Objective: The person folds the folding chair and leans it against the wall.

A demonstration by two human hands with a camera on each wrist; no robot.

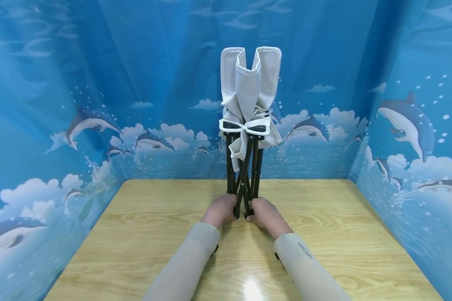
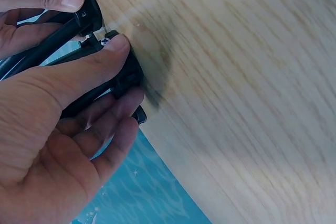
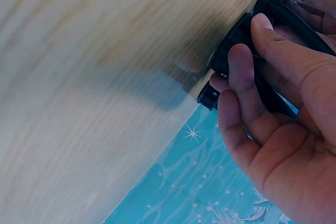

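Observation:
A folded camp chair (image 1: pixel 244 159) with dark crossed legs and white fabric stands upright at the back middle of the wooden table. Its white fabric (image 1: pixel 248 83) is bunched at the top, with two pointed flaps sticking up. Low on the left legs, my left hand (image 1: pixel 224 209) grips a black leg end (image 2: pixel 126 72), thumb on one side and fingers curled round the other. My right hand (image 1: pixel 265 213) holds the right leg ends low down in the same way, its thumb and fingers round a black foot (image 3: pixel 231 48). Both hands are close together.
The light wooden table (image 1: pixel 154 234) spreads under both forearms. Blue curtains (image 1: pixel 165 83) printed with dolphins and clouds enclose it at the back and on both sides. The chair's top reaches up in front of the back curtain.

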